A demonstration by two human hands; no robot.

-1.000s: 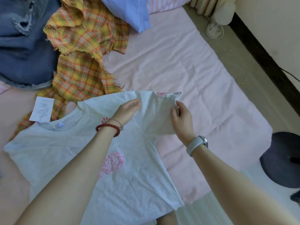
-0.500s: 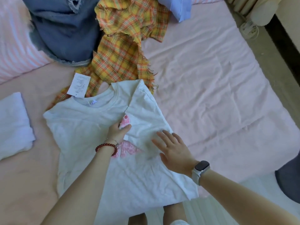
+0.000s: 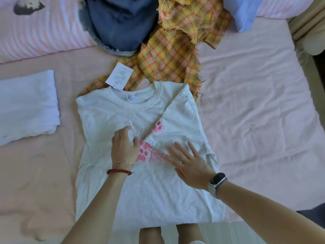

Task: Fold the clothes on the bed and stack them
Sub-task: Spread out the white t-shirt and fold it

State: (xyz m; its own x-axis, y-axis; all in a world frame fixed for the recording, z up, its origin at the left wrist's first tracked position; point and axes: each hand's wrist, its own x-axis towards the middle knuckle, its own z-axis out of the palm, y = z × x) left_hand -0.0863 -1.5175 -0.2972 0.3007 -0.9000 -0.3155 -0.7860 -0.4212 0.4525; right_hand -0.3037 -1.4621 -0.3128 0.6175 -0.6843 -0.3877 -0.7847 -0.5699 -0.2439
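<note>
Grip: both released; left hand [image 3: 124,147] and right hand [image 3: 190,165] press flat on the t-shirt [image 3: 140,191], mid-bed [image 3: 255,120], collar far. Right side folded in; unfolded left side lies nearer left hand.

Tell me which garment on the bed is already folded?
The white garment at the left edge, a neat rectangle. The T-shirt is half-folded; the plaid cloth and denim lie crumpled.
</note>
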